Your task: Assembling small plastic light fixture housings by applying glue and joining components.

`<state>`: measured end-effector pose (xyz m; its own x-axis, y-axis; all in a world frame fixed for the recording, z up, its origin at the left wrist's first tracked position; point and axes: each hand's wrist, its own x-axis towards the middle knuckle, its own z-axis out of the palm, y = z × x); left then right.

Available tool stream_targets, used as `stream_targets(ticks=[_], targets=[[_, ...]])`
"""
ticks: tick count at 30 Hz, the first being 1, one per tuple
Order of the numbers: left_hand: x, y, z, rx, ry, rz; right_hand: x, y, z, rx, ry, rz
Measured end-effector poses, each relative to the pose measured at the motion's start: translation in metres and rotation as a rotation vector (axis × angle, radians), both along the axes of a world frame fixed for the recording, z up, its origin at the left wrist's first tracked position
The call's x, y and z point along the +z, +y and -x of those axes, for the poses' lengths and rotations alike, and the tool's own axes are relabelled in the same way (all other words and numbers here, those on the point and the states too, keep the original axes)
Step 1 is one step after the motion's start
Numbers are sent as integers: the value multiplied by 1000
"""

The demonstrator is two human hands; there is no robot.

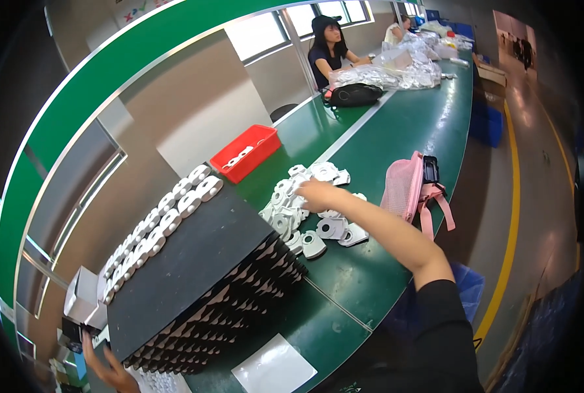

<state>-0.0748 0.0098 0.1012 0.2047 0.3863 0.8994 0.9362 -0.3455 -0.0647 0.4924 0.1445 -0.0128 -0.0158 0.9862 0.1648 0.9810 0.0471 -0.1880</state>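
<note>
My right hand (319, 196) reaches across the green table into a loose pile of white plastic parts (281, 219), many with a round hole. Its fingers are bent together and down among the parts; what they pinch, if anything, is hidden. At the lower left my left hand (109, 372) has its thumb and fingers apart, with nothing seen in it. It is beside the near left end of a tall stack of black trays (194, 281), close to a white box (84, 298). Two rows of white rounded parts (162, 223) stand along the stack's far edge.
Behind the pile sits a red bin (245, 154) holding a few white parts. A pink mesh bag (403, 187) lies by the table's right edge. A white sheet (274, 365) is near me. Farther along, a person (331, 52) sits by clear plastic bags (403, 69) and a black pouch (355, 95).
</note>
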Motion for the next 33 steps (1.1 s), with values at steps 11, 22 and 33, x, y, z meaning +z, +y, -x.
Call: stream_targets(ticks=[11, 22, 33], targets=[[-150, -100, 48, 494, 5, 85, -52, 109, 74, 206, -61, 39], [-170, -84, 40, 278, -300, 186, -39, -33, 22, 269, -154, -239], [-203, -83, 55, 254, -329, 199, -73, -66, 80, -58, 82, -324]])
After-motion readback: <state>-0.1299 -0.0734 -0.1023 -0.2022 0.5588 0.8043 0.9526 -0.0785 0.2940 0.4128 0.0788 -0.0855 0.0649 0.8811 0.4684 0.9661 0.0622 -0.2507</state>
